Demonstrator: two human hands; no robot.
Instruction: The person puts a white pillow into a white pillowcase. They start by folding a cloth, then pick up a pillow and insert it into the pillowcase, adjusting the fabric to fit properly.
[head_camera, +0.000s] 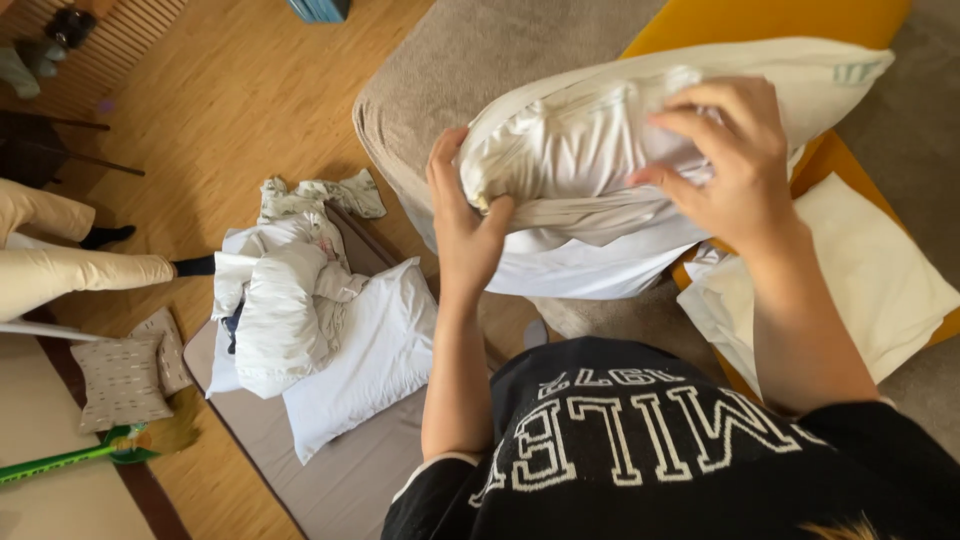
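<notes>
I hold a white pillow (590, 150) in a white pillowcase up over a bed. My left hand (462, 225) grips the pillow's near left corner, thumb on top of the bunched cloth. My right hand (735, 160) presses down on the pillow's upper side, fingers spread and curled into the fabric. The pillow's far end reaches toward the upper right. My dark shirt fills the bottom of the view.
A beige blanket (470, 60) and a yellow sheet (770, 20) cover the bed. A folded white cloth (870, 270) lies at right. On a grey mat (340, 480) on the wooden floor sit another white pillow (365, 360) and bundled bedding (280, 300). Another person's legs (60, 260) are at left.
</notes>
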